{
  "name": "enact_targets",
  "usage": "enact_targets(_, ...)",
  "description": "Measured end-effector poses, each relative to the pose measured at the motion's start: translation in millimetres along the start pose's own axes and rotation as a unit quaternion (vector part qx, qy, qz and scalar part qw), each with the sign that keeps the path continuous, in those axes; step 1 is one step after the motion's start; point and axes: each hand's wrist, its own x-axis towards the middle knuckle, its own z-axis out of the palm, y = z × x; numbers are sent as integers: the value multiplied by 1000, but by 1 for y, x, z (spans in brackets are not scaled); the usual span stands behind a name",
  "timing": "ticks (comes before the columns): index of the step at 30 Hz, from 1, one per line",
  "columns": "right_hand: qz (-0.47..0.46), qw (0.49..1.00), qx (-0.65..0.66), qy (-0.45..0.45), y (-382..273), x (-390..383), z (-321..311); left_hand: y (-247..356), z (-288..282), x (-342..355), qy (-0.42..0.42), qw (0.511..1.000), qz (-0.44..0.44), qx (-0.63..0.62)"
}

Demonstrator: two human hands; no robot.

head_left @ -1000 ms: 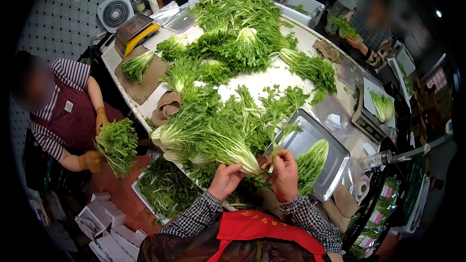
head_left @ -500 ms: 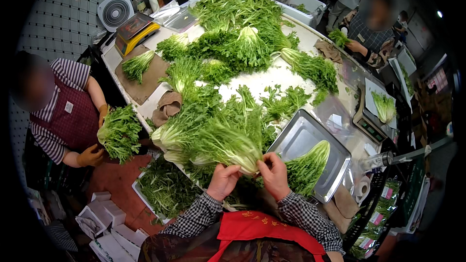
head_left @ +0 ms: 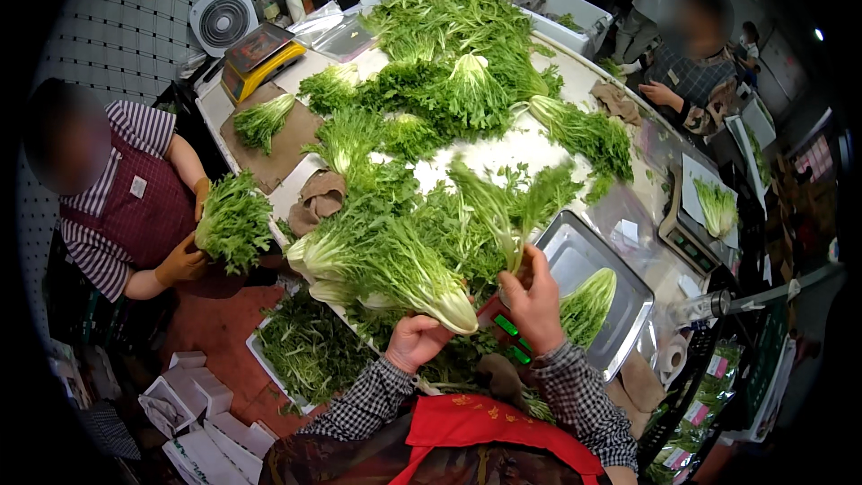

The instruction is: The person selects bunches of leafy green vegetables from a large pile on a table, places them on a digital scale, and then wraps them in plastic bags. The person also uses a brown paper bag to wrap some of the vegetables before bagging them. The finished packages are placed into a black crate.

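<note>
My left hand (head_left: 418,342) is closed around the pale base of a curly endive head (head_left: 429,286), its frilly leaves pointing up and to the left. Pinched in my right hand (head_left: 537,302) are a few loose endive leaves (head_left: 489,207), held upright and apart from the head. Below and between the hands, a scale display (head_left: 510,328) glows green. Beside my right hand lies a metal tray (head_left: 575,247) with another endive head (head_left: 590,305) on it. More endive heads (head_left: 319,251) are piled left of my left hand.
A big heap of greens (head_left: 449,18) covers the far table. A crate of leaf scraps (head_left: 314,350) sits low at left. One person in gloves (head_left: 180,260) holds endive at left; others stand at the far side and right. A scale (head_left: 691,224) stands at right.
My right hand has moved away from the endive base, up and to the right, with loose leaves in it. My left hand still holds the head. The lit display has come into sight.
</note>
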Motion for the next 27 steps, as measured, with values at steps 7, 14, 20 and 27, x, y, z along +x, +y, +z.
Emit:
enact_targets(7, 98, 980, 59, -163, 10, -41, 16, -8, -3, 3, 1, 1000, 16, 3)
enact_targets(14, 139, 968, 172, -115, 15, -65, -4, -1, -1, 6, 12, 999, 12, -52)
enact_targets(20, 194, 930, 313, -18, -14, -86, -78, 11, 5, 0, 41, 992, -9, 116)
enact_targets(27, 168, 901, 350, 195, 14, -70, -140, -33, 64, 12, -55, 912, -199, 355)
